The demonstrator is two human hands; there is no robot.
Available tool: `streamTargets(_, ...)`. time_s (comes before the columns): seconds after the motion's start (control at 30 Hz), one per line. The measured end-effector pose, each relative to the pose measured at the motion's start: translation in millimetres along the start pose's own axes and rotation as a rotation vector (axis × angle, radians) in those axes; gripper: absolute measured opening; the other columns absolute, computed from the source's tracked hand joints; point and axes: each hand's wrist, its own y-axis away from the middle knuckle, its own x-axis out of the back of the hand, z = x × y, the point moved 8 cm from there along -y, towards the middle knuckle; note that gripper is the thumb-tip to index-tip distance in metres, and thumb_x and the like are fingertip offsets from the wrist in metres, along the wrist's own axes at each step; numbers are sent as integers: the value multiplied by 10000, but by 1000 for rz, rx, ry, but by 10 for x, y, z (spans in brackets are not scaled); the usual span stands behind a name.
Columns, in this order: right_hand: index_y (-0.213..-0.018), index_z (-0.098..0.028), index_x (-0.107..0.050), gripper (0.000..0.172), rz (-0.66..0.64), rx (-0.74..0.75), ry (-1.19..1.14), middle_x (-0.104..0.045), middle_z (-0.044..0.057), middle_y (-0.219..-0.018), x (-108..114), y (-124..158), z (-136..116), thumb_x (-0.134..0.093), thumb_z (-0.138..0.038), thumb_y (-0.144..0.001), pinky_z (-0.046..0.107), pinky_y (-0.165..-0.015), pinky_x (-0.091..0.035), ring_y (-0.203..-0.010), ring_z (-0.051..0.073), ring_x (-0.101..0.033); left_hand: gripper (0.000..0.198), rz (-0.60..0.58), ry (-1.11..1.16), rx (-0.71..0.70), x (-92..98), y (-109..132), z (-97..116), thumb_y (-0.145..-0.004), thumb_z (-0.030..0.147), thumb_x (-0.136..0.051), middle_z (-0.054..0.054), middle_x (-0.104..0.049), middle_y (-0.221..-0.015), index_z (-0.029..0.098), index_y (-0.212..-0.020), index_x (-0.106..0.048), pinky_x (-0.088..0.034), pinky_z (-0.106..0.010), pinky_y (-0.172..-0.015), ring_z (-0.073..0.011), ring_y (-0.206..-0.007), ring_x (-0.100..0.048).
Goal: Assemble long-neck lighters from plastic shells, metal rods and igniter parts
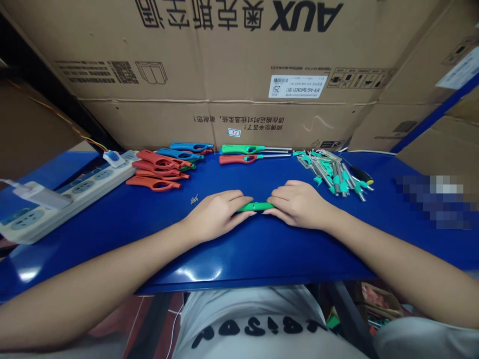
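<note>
A green lighter handle [256, 206] is held level above the blue table, its middle showing between my hands. My left hand [219, 212] pinches its left end, and my right hand [299, 204] pinches its right end. Most of both ends is hidden by my fingers. Beyond them lie a green lighter [241, 149] and a red lighter [237, 159], each with a metal tube. Several orange, red and blue handles [153, 183] are piled at the left. To the right is a heap of metal tubes with teal parts [337, 174].
A white power strip [86, 189] with plugs runs along the left side. A large cardboard box [224, 75] stands behind the blue table [239, 259]. A screwdriver [361, 174] lies beside the tubes, and small metal pieces [194, 199] lie near my left hand.
</note>
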Motion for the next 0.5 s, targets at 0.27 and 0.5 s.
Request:
streamTargets(0.27, -974, -171, -710, 316, -55, -96, -150, -718, 62, -860, 80, -7, 119, -510, -413, -1016, 312, -691, -360, -750, 175, -609, 253, 18, 165, 18, 44, -5, 6, -1031, 315, -502, -79, -689, -953, 134, -1080, -672, -534, -280, -772, -182, -847, -664)
streamTargets(0.5, -967, -168, -677, 277, -121, -171, -240, -708, 51, -858, 66, 60, 240, -521, -394, -1007, 317, -720, -395, -725, 178, -610, 392, 19, 125, 15, 22, 4, -41, -1048, 327, -467, -67, -675, -993, 175, -1393, -573, -547, -281, -796, -173, -867, -667)
